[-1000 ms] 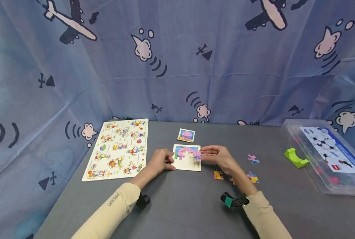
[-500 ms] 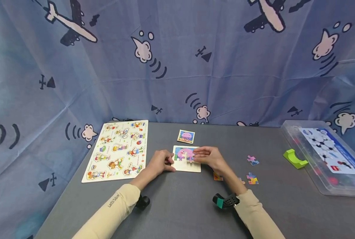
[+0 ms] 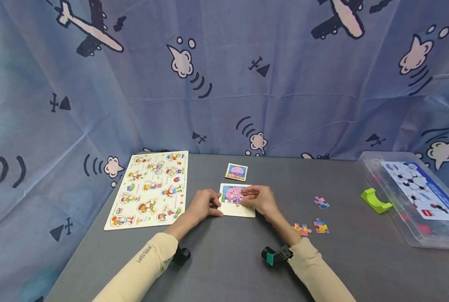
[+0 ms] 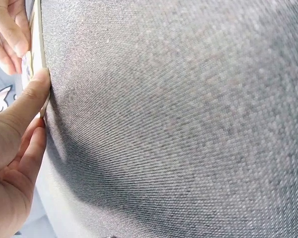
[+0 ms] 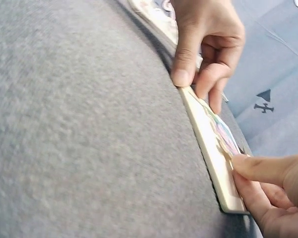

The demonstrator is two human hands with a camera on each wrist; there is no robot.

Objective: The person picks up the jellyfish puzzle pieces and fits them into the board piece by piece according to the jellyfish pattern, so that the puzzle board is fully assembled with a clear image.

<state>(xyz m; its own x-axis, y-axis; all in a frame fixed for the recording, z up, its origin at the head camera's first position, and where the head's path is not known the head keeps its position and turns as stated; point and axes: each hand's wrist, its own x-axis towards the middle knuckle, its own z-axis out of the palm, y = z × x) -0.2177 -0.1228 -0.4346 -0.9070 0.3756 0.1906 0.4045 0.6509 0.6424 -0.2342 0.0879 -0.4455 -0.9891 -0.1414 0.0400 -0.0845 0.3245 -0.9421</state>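
A small wooden puzzle board [image 3: 232, 210] with a partly filled pink picture lies at the middle of the table. My left hand [image 3: 203, 204] holds its left edge and near corner between thumb and fingers, as the left wrist view also shows. Over the board's right part, my right hand [image 3: 260, 200] pinches a pink puzzle piece, mostly covered by the fingers. In the right wrist view the right thumb and fingertips are low on the board [image 5: 206, 144], beside the pieces laid in it. Whether the pinched piece is seated cannot be told.
Several loose puzzle pieces [image 3: 321, 226] lie right of the right forearm. Behind the board is a small picture card [image 3: 236, 172]. A large figure puzzle [image 3: 147, 195] stands left; a green curved block [image 3: 375, 200] and clear plastic case [image 3: 422, 193] are at right.
My right hand has moved left from the board's right edge to over the pink picture, carrying the puzzle piece. My left hand has stayed at the board's left edge.
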